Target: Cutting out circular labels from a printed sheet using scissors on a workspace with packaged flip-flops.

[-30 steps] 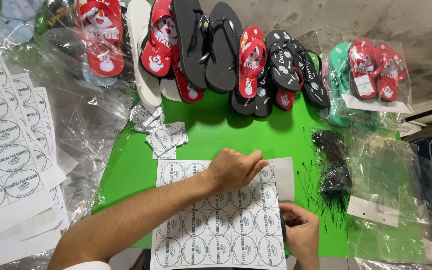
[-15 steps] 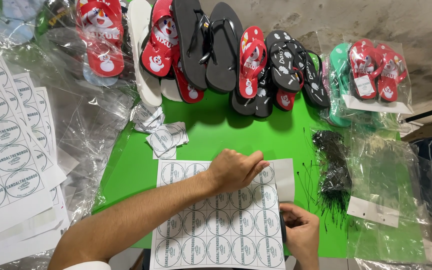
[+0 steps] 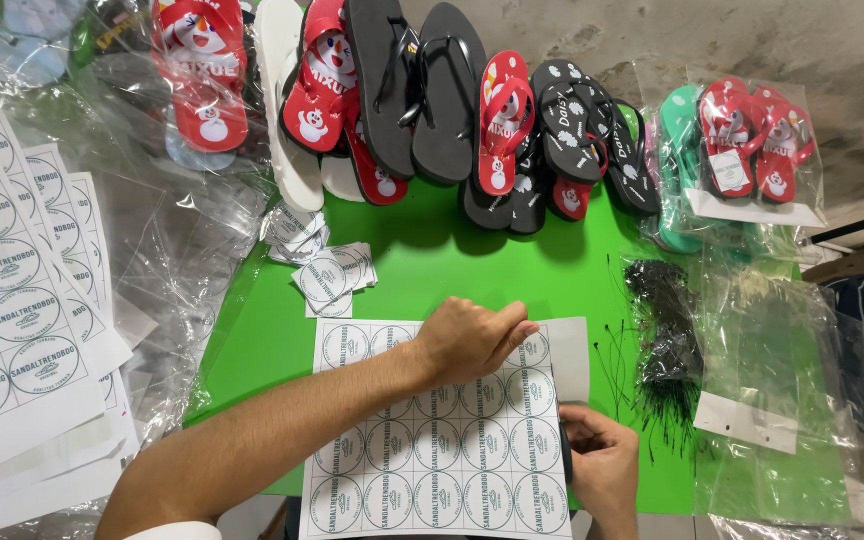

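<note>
Left hand [image 3: 472, 340] fisted, pins label sheet [image 3: 442, 440] at top edge; right hand [image 3: 602, 465] pinches its right edge. Thin, floppy paper, probably tears easily.

Green table [image 3: 432, 270] w/ sticker sheet [image 3: 442, 450], cut stickers [image 3: 330, 275], flip-flops [image 3: 432, 100], black ties [image 3: 664, 340], plastic bags [image 3: 772, 380].

the left hand [image 3: 472, 340] lies knuckles up in a loose fist, its bare forearm stretching diagonally from the lower left. the right hand [image 3: 602, 468] sits low, fingers [image 3: 580, 425] curled inward, pinching.
</note>
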